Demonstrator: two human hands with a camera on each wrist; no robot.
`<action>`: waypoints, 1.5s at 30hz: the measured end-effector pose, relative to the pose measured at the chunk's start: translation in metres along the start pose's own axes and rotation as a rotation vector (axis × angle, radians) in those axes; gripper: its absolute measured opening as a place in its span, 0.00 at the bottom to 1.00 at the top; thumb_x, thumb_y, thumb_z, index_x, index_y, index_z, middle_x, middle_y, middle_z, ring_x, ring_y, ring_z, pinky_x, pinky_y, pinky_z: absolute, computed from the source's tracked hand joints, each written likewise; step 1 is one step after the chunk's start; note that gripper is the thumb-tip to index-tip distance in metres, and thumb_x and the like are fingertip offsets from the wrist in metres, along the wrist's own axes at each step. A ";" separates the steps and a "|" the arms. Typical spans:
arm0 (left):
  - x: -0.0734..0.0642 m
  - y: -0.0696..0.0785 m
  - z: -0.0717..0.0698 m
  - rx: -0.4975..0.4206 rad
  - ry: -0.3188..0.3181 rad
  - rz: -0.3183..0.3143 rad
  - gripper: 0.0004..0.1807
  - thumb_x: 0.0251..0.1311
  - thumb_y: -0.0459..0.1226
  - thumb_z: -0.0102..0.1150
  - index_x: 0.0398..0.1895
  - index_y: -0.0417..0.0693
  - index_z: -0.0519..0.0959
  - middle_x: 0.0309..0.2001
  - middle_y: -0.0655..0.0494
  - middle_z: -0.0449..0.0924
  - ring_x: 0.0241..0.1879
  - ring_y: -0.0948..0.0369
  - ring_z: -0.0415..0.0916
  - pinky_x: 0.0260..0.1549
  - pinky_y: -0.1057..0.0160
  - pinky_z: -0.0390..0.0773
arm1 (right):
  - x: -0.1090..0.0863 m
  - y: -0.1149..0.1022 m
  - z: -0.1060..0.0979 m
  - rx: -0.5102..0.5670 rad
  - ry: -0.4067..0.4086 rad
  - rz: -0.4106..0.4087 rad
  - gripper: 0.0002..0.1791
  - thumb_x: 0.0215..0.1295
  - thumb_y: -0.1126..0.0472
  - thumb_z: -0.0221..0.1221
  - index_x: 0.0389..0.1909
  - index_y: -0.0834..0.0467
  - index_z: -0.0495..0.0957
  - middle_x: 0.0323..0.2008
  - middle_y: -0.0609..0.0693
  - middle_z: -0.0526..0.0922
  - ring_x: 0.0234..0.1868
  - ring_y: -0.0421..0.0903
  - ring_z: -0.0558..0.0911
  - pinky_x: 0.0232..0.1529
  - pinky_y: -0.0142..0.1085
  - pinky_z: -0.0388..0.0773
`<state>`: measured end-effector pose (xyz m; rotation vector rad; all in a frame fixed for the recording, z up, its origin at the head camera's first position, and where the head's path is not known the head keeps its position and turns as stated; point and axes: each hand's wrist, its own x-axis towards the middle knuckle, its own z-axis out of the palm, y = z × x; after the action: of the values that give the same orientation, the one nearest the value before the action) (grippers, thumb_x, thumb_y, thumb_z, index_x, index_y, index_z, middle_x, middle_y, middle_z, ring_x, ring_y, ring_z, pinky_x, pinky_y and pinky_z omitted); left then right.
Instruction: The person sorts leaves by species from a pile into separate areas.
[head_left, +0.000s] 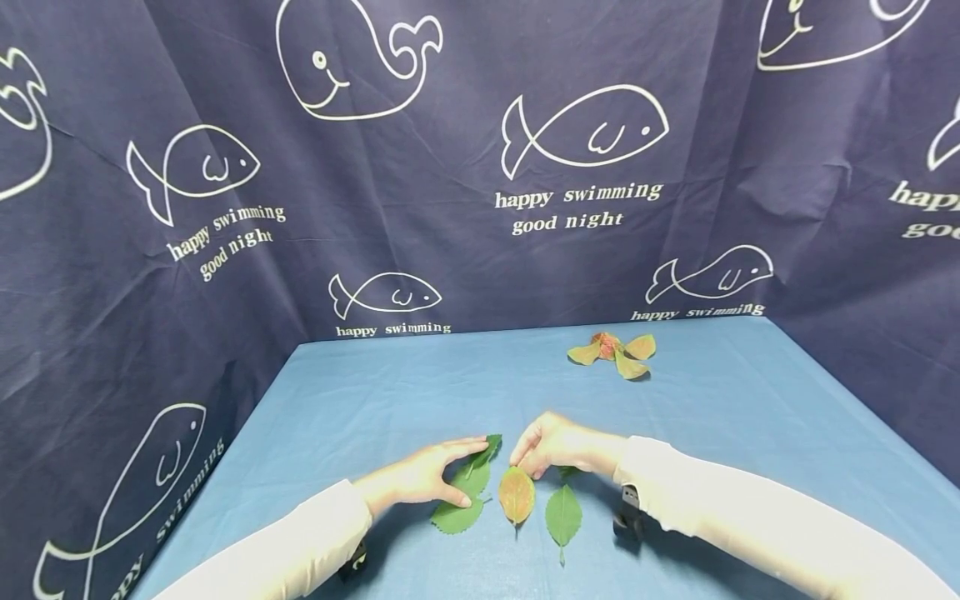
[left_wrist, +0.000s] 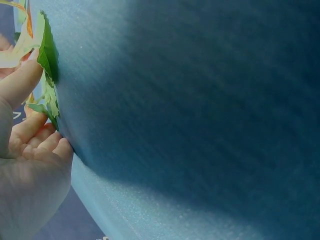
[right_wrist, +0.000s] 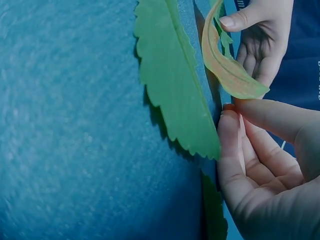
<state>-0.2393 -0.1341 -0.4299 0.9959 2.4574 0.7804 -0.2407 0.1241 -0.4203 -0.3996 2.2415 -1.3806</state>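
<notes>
My right hand (head_left: 561,442) pinches the upper end of a yellow-orange leaf (head_left: 517,497) between thumb and fingertips, and the leaf curls up off the cloth in the right wrist view. To its left, my left hand (head_left: 420,475) rests on several overlapping green leaves (head_left: 457,520), fingers extended along the upper ones and thumb on the lowest. In the left wrist view these green leaves (left_wrist: 47,50) show edge-on beside the fingers. A separate green leaf (head_left: 563,515) with a toothed edge lies below my right hand. Part of another green leaf (head_left: 568,471) shows under that hand, mostly hidden.
Several yellow-orange leaves (head_left: 632,367) lie with a reddish one (head_left: 606,343) at the back right of the table. A blue cloth (head_left: 390,392) covers the tabletop. Dark curtains (head_left: 465,242) printed with white fish and whales hang behind and at both sides.
</notes>
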 end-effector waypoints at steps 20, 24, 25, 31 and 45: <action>0.000 0.001 0.000 0.015 -0.001 0.004 0.45 0.52 0.41 0.72 0.73 0.48 0.62 0.75 0.54 0.58 0.73 0.51 0.55 0.69 0.45 0.57 | 0.000 0.004 -0.004 0.097 -0.118 -0.007 0.11 0.55 0.70 0.66 0.38 0.71 0.85 0.33 0.56 0.88 0.26 0.41 0.83 0.36 0.39 0.84; -0.001 0.002 0.000 0.008 -0.001 0.002 0.44 0.52 0.41 0.72 0.73 0.48 0.62 0.75 0.53 0.57 0.73 0.50 0.55 0.69 0.44 0.57 | 0.000 0.004 -0.003 0.108 -0.095 0.007 0.10 0.54 0.71 0.66 0.38 0.72 0.84 0.33 0.57 0.88 0.26 0.41 0.83 0.36 0.39 0.84; -0.001 0.002 0.000 0.005 0.000 0.002 0.44 0.52 0.41 0.72 0.73 0.48 0.62 0.75 0.53 0.58 0.73 0.50 0.55 0.70 0.44 0.56 | 0.000 0.004 -0.003 0.111 -0.094 0.009 0.11 0.54 0.71 0.66 0.38 0.72 0.84 0.32 0.57 0.88 0.26 0.41 0.83 0.36 0.39 0.84; 0.000 0.003 -0.001 0.006 0.002 0.011 0.44 0.52 0.40 0.72 0.73 0.47 0.62 0.74 0.53 0.58 0.73 0.50 0.55 0.70 0.45 0.56 | -0.002 0.002 -0.005 0.144 -0.091 0.012 0.11 0.55 0.72 0.65 0.39 0.74 0.83 0.29 0.53 0.87 0.25 0.41 0.82 0.36 0.39 0.85; -0.002 0.006 -0.002 0.022 -0.001 0.008 0.44 0.52 0.40 0.72 0.73 0.47 0.62 0.74 0.53 0.58 0.73 0.49 0.55 0.69 0.44 0.58 | -0.002 -0.004 -0.020 0.183 -0.050 0.000 0.13 0.57 0.70 0.64 0.41 0.75 0.82 0.27 0.48 0.86 0.25 0.40 0.82 0.37 0.36 0.84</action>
<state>-0.2355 -0.1327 -0.4246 1.0151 2.4674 0.7564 -0.2494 0.1383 -0.4089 -0.3670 2.0542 -1.5424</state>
